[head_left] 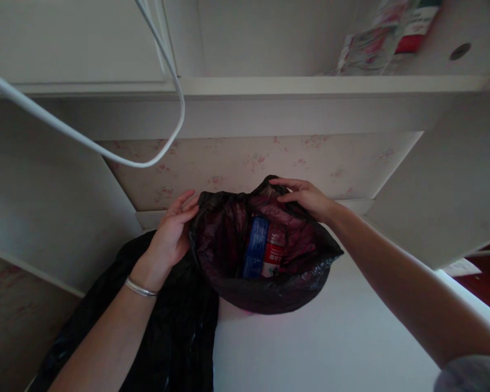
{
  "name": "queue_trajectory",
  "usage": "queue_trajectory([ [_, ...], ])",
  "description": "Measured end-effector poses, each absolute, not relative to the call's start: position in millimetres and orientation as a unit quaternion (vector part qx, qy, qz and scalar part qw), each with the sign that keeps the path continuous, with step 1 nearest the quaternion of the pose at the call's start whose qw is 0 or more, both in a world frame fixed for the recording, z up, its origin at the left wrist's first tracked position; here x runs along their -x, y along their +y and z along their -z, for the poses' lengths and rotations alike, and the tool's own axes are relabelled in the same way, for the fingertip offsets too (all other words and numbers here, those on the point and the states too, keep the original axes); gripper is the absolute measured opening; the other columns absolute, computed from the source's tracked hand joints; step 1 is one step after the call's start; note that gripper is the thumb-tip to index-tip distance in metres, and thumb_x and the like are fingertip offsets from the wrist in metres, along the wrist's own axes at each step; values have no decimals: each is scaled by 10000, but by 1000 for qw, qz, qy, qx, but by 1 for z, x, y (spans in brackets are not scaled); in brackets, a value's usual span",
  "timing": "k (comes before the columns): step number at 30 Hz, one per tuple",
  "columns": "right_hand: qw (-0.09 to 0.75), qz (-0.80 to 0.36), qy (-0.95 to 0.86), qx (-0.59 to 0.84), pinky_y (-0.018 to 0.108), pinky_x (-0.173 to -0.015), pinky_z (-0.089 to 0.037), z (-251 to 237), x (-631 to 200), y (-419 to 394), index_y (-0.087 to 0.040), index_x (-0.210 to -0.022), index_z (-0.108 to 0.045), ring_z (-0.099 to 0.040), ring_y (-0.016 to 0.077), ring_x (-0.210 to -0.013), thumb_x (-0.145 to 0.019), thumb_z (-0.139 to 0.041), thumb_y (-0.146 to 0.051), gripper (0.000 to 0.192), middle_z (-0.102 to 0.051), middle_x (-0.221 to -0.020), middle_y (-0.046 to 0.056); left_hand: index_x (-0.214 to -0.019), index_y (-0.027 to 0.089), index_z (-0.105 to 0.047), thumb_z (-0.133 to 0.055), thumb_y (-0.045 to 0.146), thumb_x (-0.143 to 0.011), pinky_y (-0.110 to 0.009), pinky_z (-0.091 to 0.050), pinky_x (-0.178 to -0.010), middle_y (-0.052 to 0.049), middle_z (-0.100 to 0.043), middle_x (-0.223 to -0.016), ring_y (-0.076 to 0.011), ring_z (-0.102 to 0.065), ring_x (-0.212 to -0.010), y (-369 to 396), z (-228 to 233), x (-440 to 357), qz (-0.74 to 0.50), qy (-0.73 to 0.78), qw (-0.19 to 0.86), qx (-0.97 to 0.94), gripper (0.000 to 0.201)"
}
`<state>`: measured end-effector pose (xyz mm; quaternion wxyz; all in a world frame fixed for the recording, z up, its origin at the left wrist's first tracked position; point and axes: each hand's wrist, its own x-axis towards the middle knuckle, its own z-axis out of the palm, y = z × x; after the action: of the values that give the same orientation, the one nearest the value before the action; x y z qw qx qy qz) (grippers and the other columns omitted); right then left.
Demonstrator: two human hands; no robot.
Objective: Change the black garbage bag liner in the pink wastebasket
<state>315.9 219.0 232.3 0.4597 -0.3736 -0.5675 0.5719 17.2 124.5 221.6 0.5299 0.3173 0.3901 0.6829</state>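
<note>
A black plastic bag (269, 296) stands with its mouth wide on the white tabletop, lining a container that shows only as a reddish tint through the plastic. Inside it lie a blue box (256, 247) and, beside that, a red and white package (273, 251). At the left of the mouth, my left hand (172, 228) grips the rim, with a silver bangle on the wrist. My right hand (306, 198) pinches the far rim between thumb and fingers. Another black plastic bag (175, 332) lies spread beneath my left forearm.
A white shelf edge (310, 86) runs across above the bag, with plastic packages (375, 46) on the shelf at right. A white cable (106, 149) hangs in a loop at upper left. White panels (445, 179) flank the floral wall (253, 160).
</note>
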Motion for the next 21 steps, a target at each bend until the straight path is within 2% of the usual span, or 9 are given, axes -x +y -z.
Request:
queue_trajectory([
  [3,464,-579,-575,345,303,-831,-588,-237,-314,217,-188,-1116,-784,-725,165,-860,-629,-785,-14,517,-778,-1108,45,-1092,210,-710,-662,-28,-761,-210,-562,-802,-30,-740,-1226,-157,-718,-987,123,-223,-15,-695,352,528,-338,410],
  [7,514,-584,-539,324,326,-789,-581,-246,-319,214,-197,-1053,-785,-734,172,-827,-625,-764,-10,467,-787,-984,12,-997,214,-744,-668,-33,-752,-184,-557,-755,16,-771,-1014,-132,-707,-873,111,-231,-7,-711,320,524,-344,356],
  [9,537,-577,-522,326,327,-794,-576,-248,-328,210,-214,-1012,-785,-735,178,-856,-609,-765,-21,448,-786,-991,-5,-988,225,-750,-689,-8,-756,-183,-565,-735,23,-771,-963,-135,-703,-852,102,-231,1,-710,324,524,-341,335],
  [12,549,-563,-516,340,328,-849,-569,-241,-352,198,-273,-1036,-779,-716,201,-1004,-630,-806,-101,442,-771,-1122,-11,-1038,236,-749,-805,163,-755,-190,-585,-714,16,-773,-1012,-148,-696,-867,84,-218,16,-715,328,520,-333,297],
  [14,535,-558,-524,358,327,-864,-563,-230,-371,186,-341,-1132,-748,-683,210,-1096,-695,-832,-204,466,-735,-1234,-16,-1111,259,-733,-882,320,-708,-221,-609,-725,12,-765,-1100,-166,-692,-897,70,-201,24,-714,329,523,-330,434],
  [16,503,-569,-526,383,342,-856,-562,-214,-387,172,-398,-1225,-696,-678,213,-1091,-778,-814,-342,466,-715,-1271,-18,-1192,289,-706,-891,403,-703,-270,-629,-754,3,-750,-1164,-188,-691,-941,54,-183,27,-677,349,550,-342,535],
  [18,451,-596,-522,411,365,-864,-563,-200,-399,155,-382,-1238,-692,-689,226,-1052,-830,-774,-456,422,-727,-1238,7,-1184,288,-714,-841,395,-783,-305,-634,-771,-12,-757,-1103,-192,-698,-918,38,-170,27,-595,393,596,-370,434],
  [21,401,-614,-526,430,320,-849,-561,-186,-406,132,-328,-1161,-737,-696,210,-998,-803,-817,-463,391,-753,-1145,27,-936,226,-766,-783,355,-857,-256,-612,-693,-12,-746,-853,-148,-689,-737,20,-165,21,-495,444,626,-407,153],
])
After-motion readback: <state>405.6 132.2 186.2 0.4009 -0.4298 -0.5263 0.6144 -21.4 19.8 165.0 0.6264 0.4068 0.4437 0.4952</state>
